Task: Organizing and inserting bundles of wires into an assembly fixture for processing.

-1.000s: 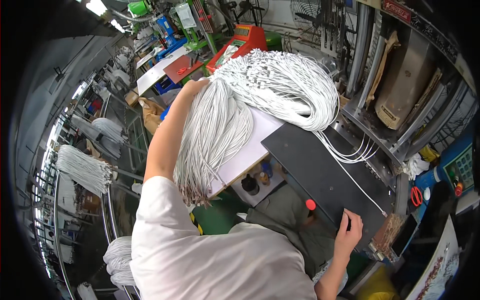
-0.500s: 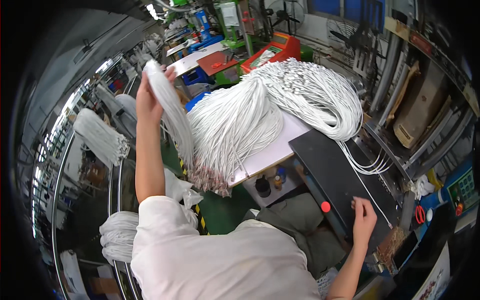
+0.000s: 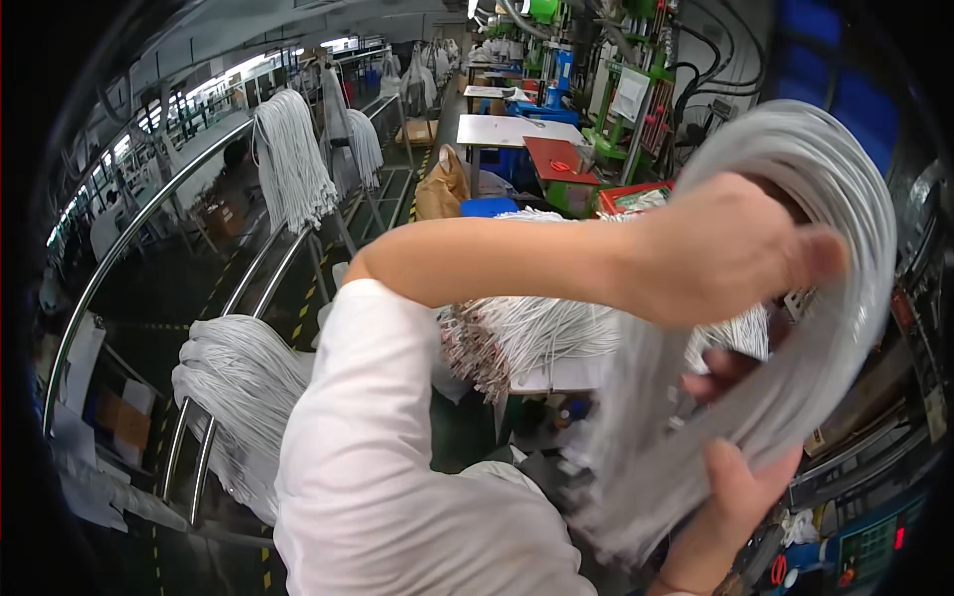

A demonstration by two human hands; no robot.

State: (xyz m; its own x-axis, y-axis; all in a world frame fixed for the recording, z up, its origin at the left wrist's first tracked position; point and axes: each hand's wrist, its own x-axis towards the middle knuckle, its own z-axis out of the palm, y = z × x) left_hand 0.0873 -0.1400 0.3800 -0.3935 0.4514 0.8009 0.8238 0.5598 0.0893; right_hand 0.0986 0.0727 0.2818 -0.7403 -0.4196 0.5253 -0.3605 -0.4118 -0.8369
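Arching above the left hand [image 3: 730, 243], finger grip unclear from blur, the white cable bundle [image 3: 863, 223] slants down leftward, its lower length clasped by the right hand [image 3: 747, 489].

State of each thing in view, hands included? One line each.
Left hand: closed on held cable bundle
Right hand: gripping same bundle lower down
Held cable bundle: raised, looped over, motion-blurred
Cable pile: lying loose, partly hidden
Near cable bundle: draped over rails
Red scissors: lying flat; open or closed unclear
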